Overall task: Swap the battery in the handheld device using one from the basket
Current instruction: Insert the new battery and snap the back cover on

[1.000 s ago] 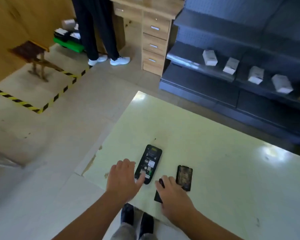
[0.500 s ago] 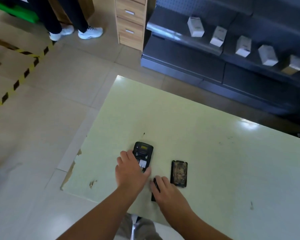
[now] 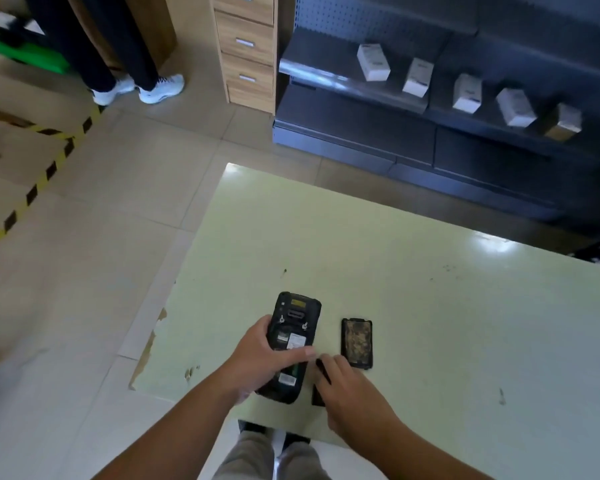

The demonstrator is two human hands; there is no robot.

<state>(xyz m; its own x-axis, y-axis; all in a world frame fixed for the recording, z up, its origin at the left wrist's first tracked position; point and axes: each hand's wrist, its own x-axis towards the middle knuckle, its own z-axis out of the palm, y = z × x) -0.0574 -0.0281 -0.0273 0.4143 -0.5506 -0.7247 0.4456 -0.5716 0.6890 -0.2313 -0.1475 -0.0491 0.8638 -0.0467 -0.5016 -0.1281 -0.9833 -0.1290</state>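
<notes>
The black handheld device (image 3: 293,327) lies back-up near the front left corner of the pale green table (image 3: 430,306), its battery bay uncovered with labels showing. My left hand (image 3: 260,358) wraps it from the left, thumb across the bay. Just right of it a flat black battery (image 3: 318,393) lies on the table, mostly hidden under the fingers of my right hand (image 3: 350,389); whether they grip it is unclear. The detached back cover (image 3: 356,342), with a worn mottled inside, lies further right. No basket is in view.
The table's front and left edges are close to the device. Dark shelving (image 3: 465,109) with several small white boxes stands beyond the table. A wooden drawer unit (image 3: 248,46) and a standing person's legs (image 3: 118,57) are at the back left, by yellow-black floor tape (image 3: 42,181).
My left hand has closed around the device, which now sits lifted or tilted in its grasp. My right hand stays over the battery. The camera has tipped downward and come closer.
</notes>
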